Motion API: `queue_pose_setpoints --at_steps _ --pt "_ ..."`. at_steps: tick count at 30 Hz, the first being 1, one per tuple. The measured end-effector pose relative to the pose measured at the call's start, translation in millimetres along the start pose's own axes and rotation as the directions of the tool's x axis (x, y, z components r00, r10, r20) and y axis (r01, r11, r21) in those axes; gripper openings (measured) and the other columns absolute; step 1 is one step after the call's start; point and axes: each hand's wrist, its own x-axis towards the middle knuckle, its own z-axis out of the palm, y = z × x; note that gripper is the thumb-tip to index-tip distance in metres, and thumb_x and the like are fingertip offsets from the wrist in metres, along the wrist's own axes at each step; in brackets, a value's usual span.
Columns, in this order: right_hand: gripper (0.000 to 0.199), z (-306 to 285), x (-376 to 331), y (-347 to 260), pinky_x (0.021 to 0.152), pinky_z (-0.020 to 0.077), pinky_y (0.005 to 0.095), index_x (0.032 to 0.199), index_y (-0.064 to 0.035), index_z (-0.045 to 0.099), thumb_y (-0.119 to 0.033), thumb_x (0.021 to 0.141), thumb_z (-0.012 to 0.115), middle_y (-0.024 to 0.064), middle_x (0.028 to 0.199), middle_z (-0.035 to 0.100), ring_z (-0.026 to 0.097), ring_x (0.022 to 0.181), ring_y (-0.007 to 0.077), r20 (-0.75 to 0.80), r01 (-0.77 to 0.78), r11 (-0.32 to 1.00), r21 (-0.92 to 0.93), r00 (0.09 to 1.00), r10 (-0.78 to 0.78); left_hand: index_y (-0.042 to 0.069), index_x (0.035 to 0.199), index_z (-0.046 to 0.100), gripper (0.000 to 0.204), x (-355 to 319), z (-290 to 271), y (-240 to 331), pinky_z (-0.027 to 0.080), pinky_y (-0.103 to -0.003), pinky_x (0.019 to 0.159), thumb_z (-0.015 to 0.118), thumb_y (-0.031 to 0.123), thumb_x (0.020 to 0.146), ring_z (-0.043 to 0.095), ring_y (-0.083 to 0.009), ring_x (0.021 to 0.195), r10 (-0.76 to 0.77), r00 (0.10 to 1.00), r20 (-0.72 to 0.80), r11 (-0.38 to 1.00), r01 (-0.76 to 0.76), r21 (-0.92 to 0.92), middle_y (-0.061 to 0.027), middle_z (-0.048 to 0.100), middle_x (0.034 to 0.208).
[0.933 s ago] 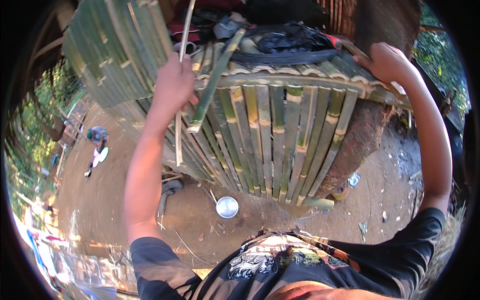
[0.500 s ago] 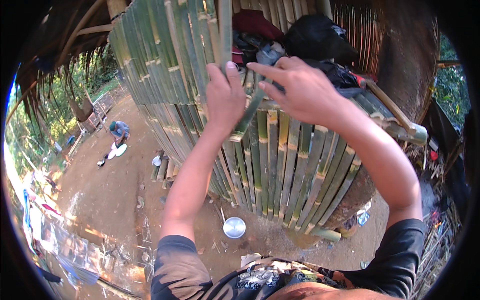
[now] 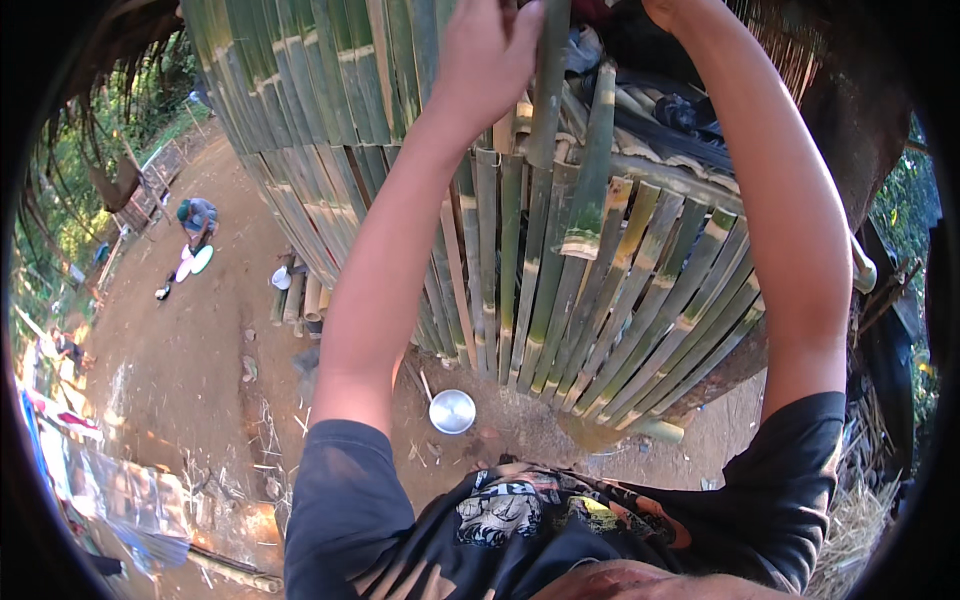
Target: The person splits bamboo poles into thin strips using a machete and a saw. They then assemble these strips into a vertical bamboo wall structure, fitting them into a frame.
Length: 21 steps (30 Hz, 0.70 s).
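Note:
My left hand (image 3: 492, 55) is raised to the bamboo wall at the top, its thumb against the edge of an upright green bamboo strip (image 3: 549, 95) and its fingers curled, partly cut off by the picture's edge. My right hand (image 3: 672, 12) reaches up at the top right; most of it lies outside the picture, so its fingers are hidden. Between my arms, a shorter split bamboo strip (image 3: 592, 170) leans over the bamboo rail (image 3: 675, 178), its pale cut end hanging down. Lower upright slats (image 3: 540, 270) stand side by side beneath the rail.
Dark bags (image 3: 690, 115) and bundles lie behind the rail. A metal pan (image 3: 452, 411) sits on the dirt ground below. At left, cut bamboo poles (image 3: 295, 300) lie near the wall, and another person (image 3: 198, 220) crouches by pale round items.
Both hands have moved up, the right one mostly out of the picture. The short bamboo strip, which was between my hands, now leans on the rail. My view has shifted too.

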Motion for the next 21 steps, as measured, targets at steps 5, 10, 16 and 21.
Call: queue_pose_setpoints --at_steps 5,10,16,21 --pt "0.023 8 19 21 0.063 0.0479 0.0252 0.095 -0.0043 0.075 -0.025 0.1 0.067 0.0017 0.084 0.071 0.06 0.069 0.0087 -0.113 -0.083 0.996 -0.034 0.99 0.079 0.003 0.106 0.071 0.019 -73 -8 -56 0.054 -0.03 0.077 0.072 0.017 0.094 0.068 -0.0174 0.089 0.144 0.981 -0.13 0.989 -0.138 0.052 -0.0101 0.069 0.101" --pt "0.024 16 29 21 0.065 0.0491 0.0262 0.097 -0.0041 0.075 -0.026 0.1 0.066 0.0017 0.086 0.072 0.061 0.071 0.0093 -0.099 -0.04 0.996 -0.079 0.995 0.032 0.002 0.108 0.072 0.023 -114 16 -73 0.055 -0.032 0.074 0.077 0.007 0.086 0.068 -0.0194 0.085 0.06 0.988 -0.145 0.998 -0.06 0.001 -0.0114 0.069 0.102" --pt "0.028 25 53 29 0.065 0.0523 0.0287 0.099 -0.0019 0.075 -0.029 0.098 0.068 0.0034 0.086 0.071 0.062 0.072 0.0114 -0.074 0.002 0.999 -0.046 0.997 -0.005 0.004 0.118 0.071 0.041 -131 20 -91 0.05 -0.037 0.079 0.083 0.008 0.08 0.06 -0.0288 0.095 0.249 0.944 -0.215 0.943 -0.185 0.276 -0.012 0.062 0.107" --pt "0.024 15 60 56 0.066 0.0492 0.0216 0.102 -0.0072 0.075 -0.029 0.101 0.065 -0.0009 0.09 0.073 0.062 0.075 0.0048 -0.06 0.019 0.998 -0.055 0.998 -0.022 0.003 0.124 0.068 0.047 -137 40 -86 0.049 -0.039 0.082 0.082 0.008 0.08 0.056 -0.0297 0.096 0.308 0.923 -0.229 0.918 -0.225 0.327 -0.0121 0.061 0.11"
